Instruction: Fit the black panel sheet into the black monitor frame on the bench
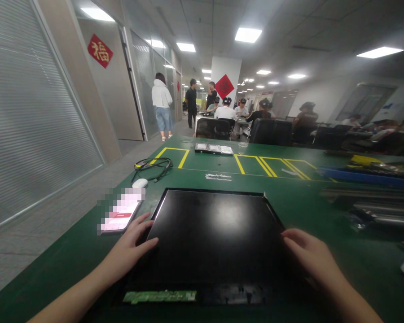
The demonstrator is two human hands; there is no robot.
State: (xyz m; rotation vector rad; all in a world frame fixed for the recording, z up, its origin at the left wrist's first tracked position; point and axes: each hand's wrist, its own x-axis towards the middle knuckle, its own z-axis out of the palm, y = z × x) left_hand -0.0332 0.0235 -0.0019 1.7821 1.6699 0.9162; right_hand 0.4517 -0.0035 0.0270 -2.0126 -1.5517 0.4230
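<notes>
A flat black metal panel [215, 233] lies on the green table [70, 255] in front of me. My left hand [129, 249] rests on its left edge, fingers stretched out and thumb on the top face. My right hand [309, 255] lies on its right edge with the fingers extended flat. Neither hand grips anything. A green circuit board strip [160, 296] shows at the panel's near edge.
A phone [119, 217] lies left of the panel, a white mouse [140, 183] and a black cable [153, 167] beyond it. Drive trays [213, 148] sit at the far edge inside yellow markings. Metal parts [373, 211] lie right. Several people sit and stand farther back.
</notes>
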